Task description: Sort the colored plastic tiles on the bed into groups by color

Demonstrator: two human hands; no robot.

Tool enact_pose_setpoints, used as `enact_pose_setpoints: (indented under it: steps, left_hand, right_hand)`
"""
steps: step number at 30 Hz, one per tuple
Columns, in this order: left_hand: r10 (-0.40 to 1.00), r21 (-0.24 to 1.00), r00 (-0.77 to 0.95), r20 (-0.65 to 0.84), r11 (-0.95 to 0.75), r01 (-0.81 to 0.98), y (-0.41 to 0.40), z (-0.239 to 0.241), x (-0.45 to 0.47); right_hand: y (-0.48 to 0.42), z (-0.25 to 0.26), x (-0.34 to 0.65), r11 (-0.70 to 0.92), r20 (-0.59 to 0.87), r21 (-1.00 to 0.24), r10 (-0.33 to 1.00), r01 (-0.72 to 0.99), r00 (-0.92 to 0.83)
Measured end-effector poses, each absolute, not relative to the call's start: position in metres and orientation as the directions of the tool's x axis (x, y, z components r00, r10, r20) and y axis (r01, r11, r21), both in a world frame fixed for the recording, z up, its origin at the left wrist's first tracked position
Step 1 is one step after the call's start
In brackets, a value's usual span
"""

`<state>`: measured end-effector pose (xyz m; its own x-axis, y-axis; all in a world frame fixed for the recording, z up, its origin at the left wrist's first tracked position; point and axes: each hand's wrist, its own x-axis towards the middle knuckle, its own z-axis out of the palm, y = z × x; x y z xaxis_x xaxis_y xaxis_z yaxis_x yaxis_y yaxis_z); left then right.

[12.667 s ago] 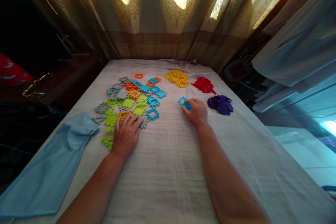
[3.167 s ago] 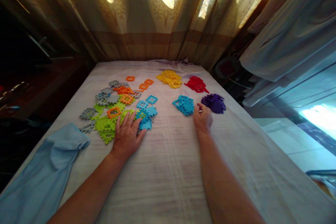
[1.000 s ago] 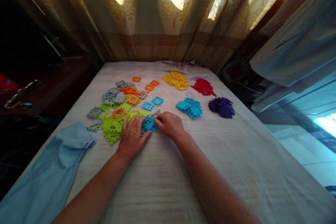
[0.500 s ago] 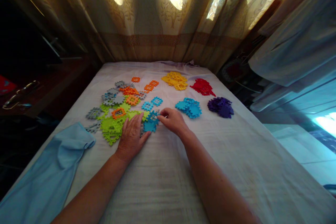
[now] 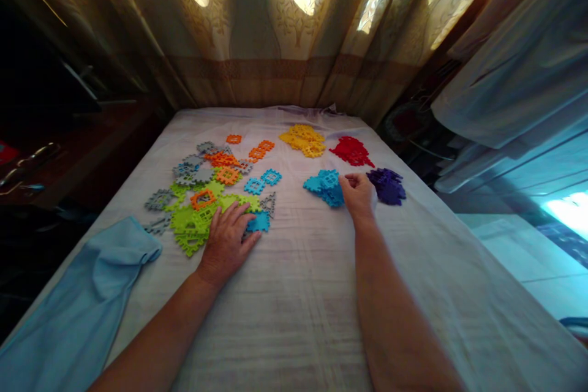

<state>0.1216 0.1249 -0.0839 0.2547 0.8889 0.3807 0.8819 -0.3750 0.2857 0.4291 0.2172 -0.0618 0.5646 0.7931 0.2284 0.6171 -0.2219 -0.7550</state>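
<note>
My left hand (image 5: 228, 237) lies flat, fingers spread, on the near edge of a mixed heap of green, grey and orange puzzle pieces (image 5: 198, 196), touching a blue piece (image 5: 260, 223). My right hand (image 5: 357, 193) rests beside the sorted blue pile (image 5: 323, 186), fingers curled in a pinch at the pile's right edge; what they hold, if anything, is hidden. Two loose blue pieces (image 5: 263, 180) lie between the heap and the blue pile.
Sorted piles sit at the back of the white-covered bed (image 5: 298, 294): yellow (image 5: 305, 138), red (image 5: 351, 150), purple (image 5: 388, 185). A light blue cloth (image 5: 78, 306) lies at the near left. Curtains hang behind the bed; a dark cabinet stands at the left.
My right hand has moved from the blue pieces beside my left hand over to the blue pile on the right. One blue piece has left the spot by my left hand.
</note>
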Motion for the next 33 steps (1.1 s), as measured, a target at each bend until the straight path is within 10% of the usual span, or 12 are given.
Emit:
enact_pose_setpoints:
  steps: [8, 18, 26, 33]
  left_hand:
    - [0.894, 0.284, 0.273, 0.356, -0.382, 0.879, 0.124, -0.080, 0.122]
    - [0.900, 0.324, 0.250, 0.357, -0.370, 0.871, 0.123, -0.080, 0.122]
    - [0.914, 0.405, 0.191, 0.359, -0.336, 0.850, 0.124, -0.077, 0.122]
    - [0.918, 0.434, 0.148, 0.368, -0.310, 0.846, 0.126, -0.079, 0.120]
  right_hand:
    - [0.213, -0.045, 0.414, -0.156, 0.298, -0.672, 0.838, 0.724, 0.458]
    - [0.184, -0.036, 0.332, 0.366, -0.013, -0.593, 0.886, 0.717, -0.463]
    - [0.170, -0.027, 0.312, 0.506, -0.066, -0.361, 0.824, 0.783, -0.563]
    - [0.174, -0.023, 0.318, 0.519, 0.061, -0.491, 0.822, 0.700, -0.566]
